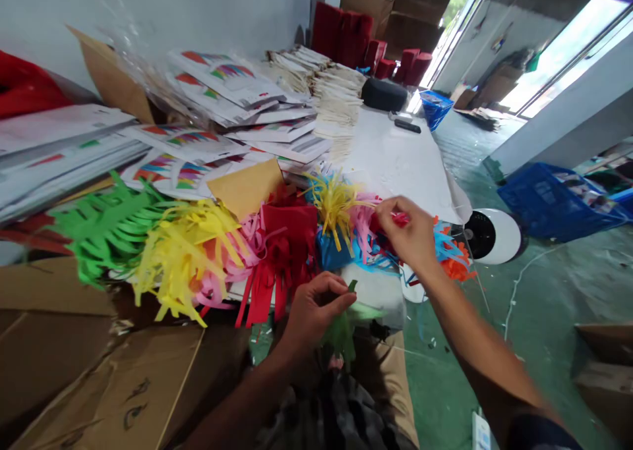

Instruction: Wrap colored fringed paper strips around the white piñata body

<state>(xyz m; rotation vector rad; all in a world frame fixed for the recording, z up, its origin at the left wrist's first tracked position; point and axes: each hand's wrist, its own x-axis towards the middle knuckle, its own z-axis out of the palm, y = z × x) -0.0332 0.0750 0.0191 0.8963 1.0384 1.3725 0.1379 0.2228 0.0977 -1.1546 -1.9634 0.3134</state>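
My left hand (316, 308) is closed low in the middle, pinching a bundle of green fringed paper strips (342, 331) that hangs down toward my lap. My right hand (408, 232) reaches forward over the table edge, its fingers pinched on a red paper strip (399, 219) among pink and blue fringes (363, 229). Along the table edge lie piles of fringed paper: green (106, 229), yellow (185, 255), pink (232, 259), red (284, 252), and a small yellow tuft (336, 203). Orange fringes (455, 265) sit just past my right wrist.
Stacks of printed white packets (222, 87) and white tags (341, 94) cover the table behind. Cardboard boxes (74, 358) stand at the lower left. A white round fan (492, 236) and blue baskets (554, 203) sit on the green floor to the right. Red rolls (346, 35) stand far back.
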